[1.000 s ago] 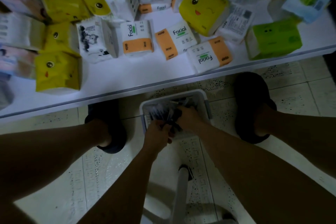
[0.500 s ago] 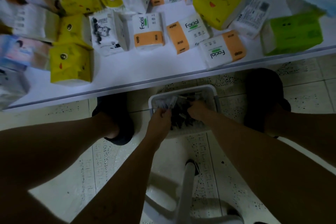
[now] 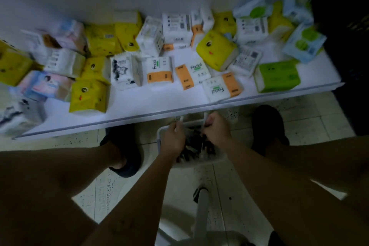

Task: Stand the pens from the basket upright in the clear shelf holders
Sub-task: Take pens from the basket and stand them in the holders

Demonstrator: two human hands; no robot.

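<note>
Pickup is the step in hand: just above the basket [image 3: 207, 161] the left hand [image 3: 173, 139] and right hand [image 3: 217, 130] each grip pale pens [image 3: 181, 121] in curled fingers, dark pens [image 3: 192, 146] lying inside it; next should come carrying them to holders not in view.

Head view, dim and motion-smeared. The basket [image 3: 159, 138] is largely covered by both hands, and its far rim is lost under the worktop [image 3: 139, 104] edge. The pens [image 3: 191, 146] inside form 1 dark heap, not countable. The left pen [image 3: 181, 119] shows only a white tip above the left hand [image 3: 173, 141]. The right pen [image 3: 205, 115] shows likewise above the right hand [image 3: 216, 132]. Both shafts are hidden in curled fingers. Tissue packs [image 3: 18, 114] at left are cut by the frame, print unreadable. The white post [image 3: 201, 215] is cut off below. The dark mass [image 3: 349, 56] at right is unidentifiable.
</note>
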